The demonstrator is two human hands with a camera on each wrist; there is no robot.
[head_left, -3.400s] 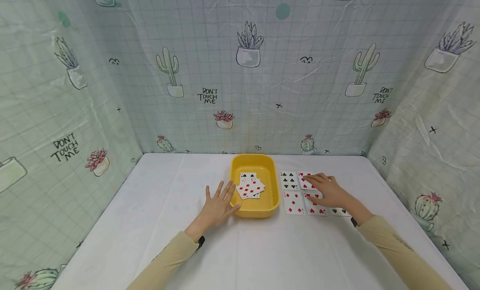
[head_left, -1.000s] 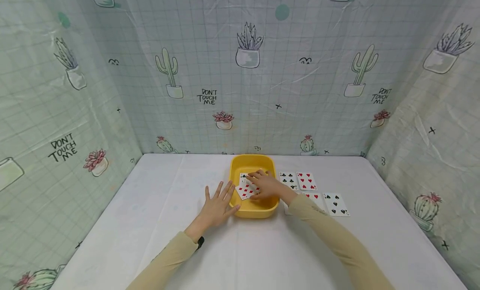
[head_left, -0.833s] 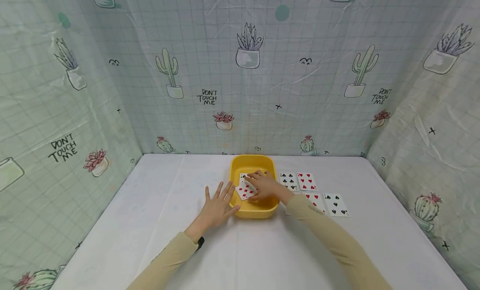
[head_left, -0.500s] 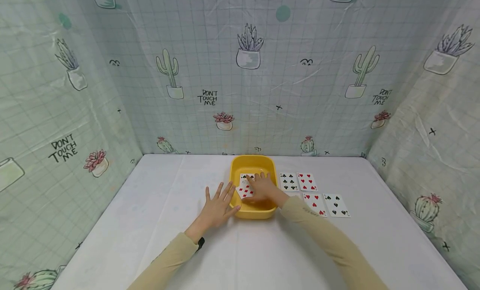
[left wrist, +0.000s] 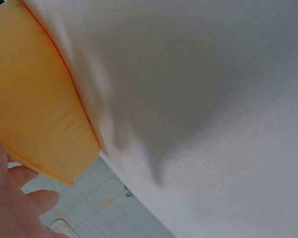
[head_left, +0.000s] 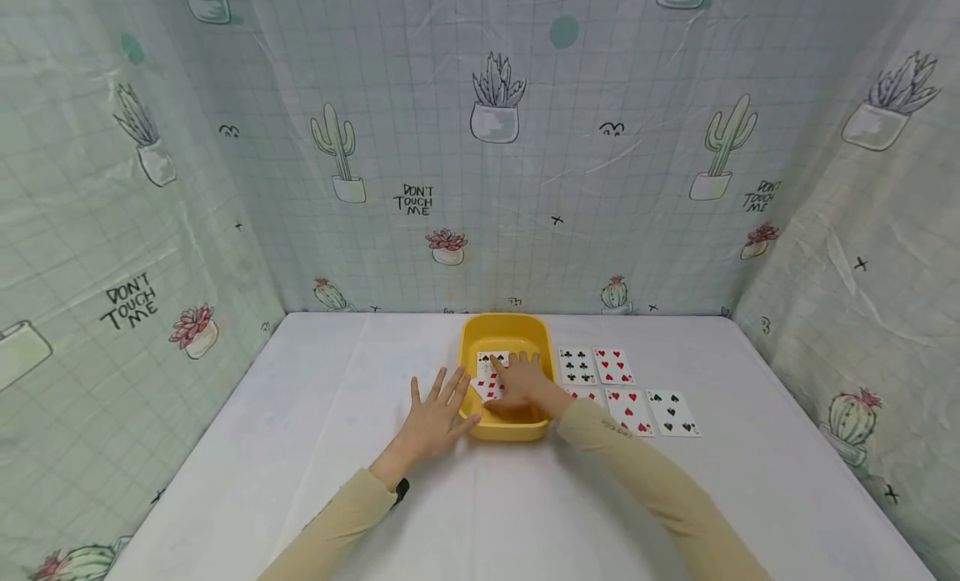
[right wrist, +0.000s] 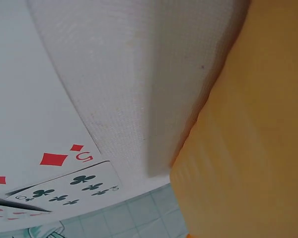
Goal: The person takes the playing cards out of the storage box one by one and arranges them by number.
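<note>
A yellow plastic basin point(head_left: 507, 432) stands on the white table with several playing cards in it. A spade card point(head_left: 483, 358) shows at the top of the pile, partly under a diamond card point(head_left: 486, 388). My right hand point(head_left: 525, 384) reaches in over the basin's right side; its index finger and thumb lie apart over these cards and cover part of them. At the basin's left rim rests my left hand point(head_left: 432, 418), fingers spread and straight. In the left wrist view its fingertips point(left wrist: 43, 199) show beside the basin's wall point(left wrist: 39, 99). The right wrist view shows no fingers.
Right of the basin lie the six of clubs point(head_left: 577, 366), six of hearts point(head_left: 614, 367), five of hearts point(head_left: 630, 413) and five of spades point(head_left: 673, 413), face up. My right sleeve point(head_left: 637, 464) partly hides the five of diamonds point(head_left: 583, 393). A printed curtain point(head_left: 420, 281) hangs behind the table.
My right hand has moved left from the cards on the table into the basin. There it has shifted slightly further left, thumb and index spreading apart. My left hand has stayed at the rim.
</note>
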